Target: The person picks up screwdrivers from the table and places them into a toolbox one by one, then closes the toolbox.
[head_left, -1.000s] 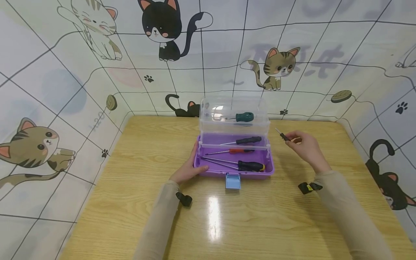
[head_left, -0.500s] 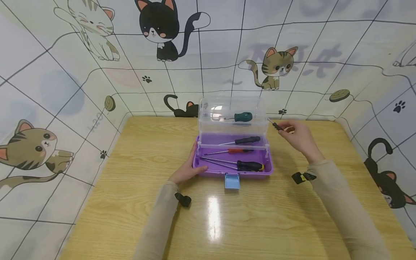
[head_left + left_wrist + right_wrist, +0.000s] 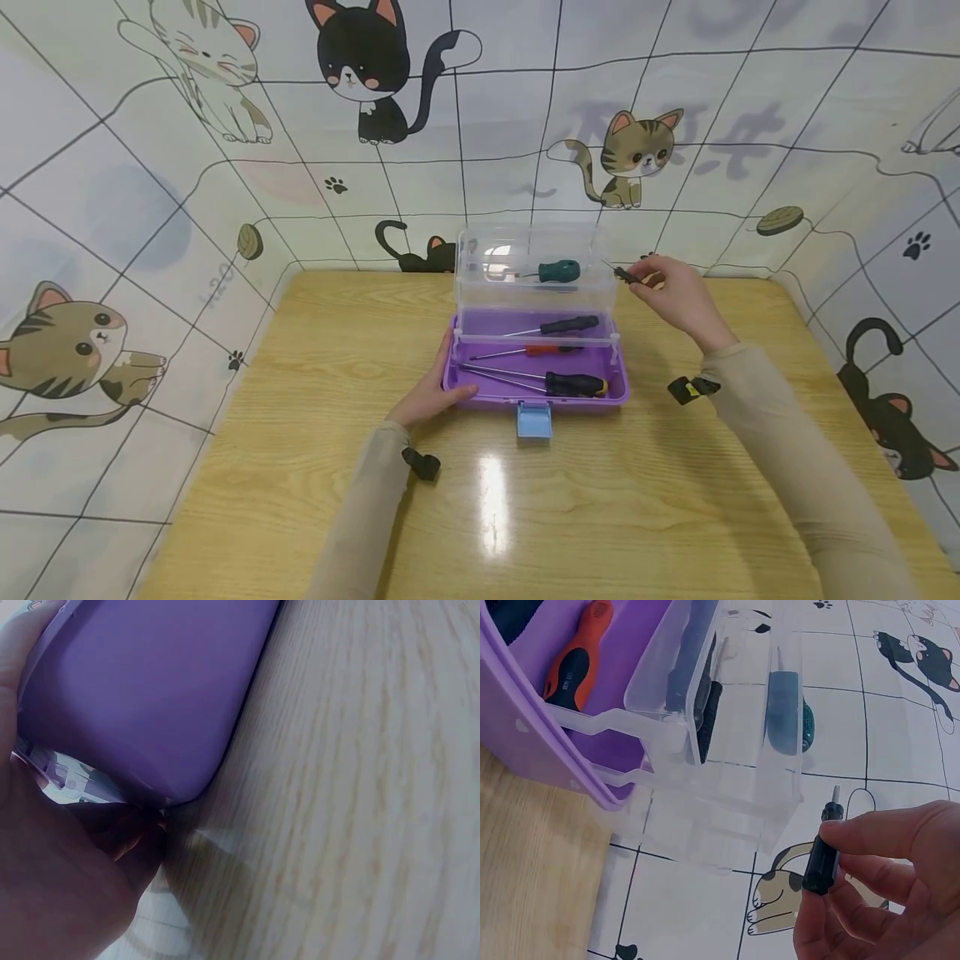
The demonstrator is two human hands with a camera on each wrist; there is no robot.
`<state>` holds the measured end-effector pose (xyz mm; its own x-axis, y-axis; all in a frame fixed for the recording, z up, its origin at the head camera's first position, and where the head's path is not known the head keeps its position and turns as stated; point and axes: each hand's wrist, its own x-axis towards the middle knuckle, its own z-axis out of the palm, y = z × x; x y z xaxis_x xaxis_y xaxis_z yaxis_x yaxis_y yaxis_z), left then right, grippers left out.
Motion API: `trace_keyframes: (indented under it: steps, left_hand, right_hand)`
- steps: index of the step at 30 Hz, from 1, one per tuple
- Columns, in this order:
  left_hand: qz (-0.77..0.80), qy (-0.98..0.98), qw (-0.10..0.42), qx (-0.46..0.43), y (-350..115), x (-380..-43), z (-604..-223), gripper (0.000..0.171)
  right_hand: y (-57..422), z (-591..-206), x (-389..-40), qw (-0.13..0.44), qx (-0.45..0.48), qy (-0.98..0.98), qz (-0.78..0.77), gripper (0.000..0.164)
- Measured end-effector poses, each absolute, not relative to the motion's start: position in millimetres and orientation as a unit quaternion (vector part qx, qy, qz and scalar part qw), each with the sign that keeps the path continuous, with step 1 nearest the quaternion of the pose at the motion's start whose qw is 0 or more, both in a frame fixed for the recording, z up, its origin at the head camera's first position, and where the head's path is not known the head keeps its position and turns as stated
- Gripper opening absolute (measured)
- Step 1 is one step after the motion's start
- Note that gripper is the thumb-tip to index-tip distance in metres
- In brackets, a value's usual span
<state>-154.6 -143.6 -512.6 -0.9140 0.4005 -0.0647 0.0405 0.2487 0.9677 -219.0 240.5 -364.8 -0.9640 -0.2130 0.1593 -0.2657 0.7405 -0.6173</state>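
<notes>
A purple toolbox [image 3: 585,406] stands on the table with its clear upper tray [image 3: 480,296] raised at the back. My left hand [image 3: 426,393] grips the box's left end, thumb at the front corner and fingers bent round the side. My right hand [image 3: 681,302] pinches a small black screwdriver [image 3: 822,862] between thumb and fingers, its short metal tip pointing away from the palm. It hovers just beside the right end of the tray. In that tray lies a stubby green-handled screwdriver [image 3: 559,271].
Inside the purple base are a red-and-black screwdriver [image 3: 542,350], a black-handled screwdriver [image 3: 572,324] and a black-and-yellow handle [image 3: 576,384] with long shafts. A blue latch [image 3: 534,421] hangs at the front. Behind the wooden table [image 3: 315,500] rises a cat-patterned wall covering [image 3: 510,187].
My right hand has moved left and away from me, bringing the small screwdriver up to the tray's right end. My left hand has kept its grip on the toolbox.
</notes>
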Motion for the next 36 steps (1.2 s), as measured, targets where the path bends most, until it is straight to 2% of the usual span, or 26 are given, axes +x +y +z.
trace_keyframes:
  steps: [14, 23, 36]
  left_hand:
    - [0.603, 0.769, 0.159, 0.141, -144, -153, -510, 0.107]
    - [0.604, 0.762, 0.173, 0.154, -143, -144, -480, 0.108]
    - [0.605, 0.761, 0.178, 0.149, -143, -144, -479, 0.108]
  right_hand:
    - [231, -353, -236, 0.045, 0.153, -0.941, 0.298, 0.018]
    - [228, -347, -245, 0.016, 0.143, -0.943, 0.299, 0.018]
    - [224, -343, -266, -0.018, 0.162, -0.937, 0.309, 0.018]
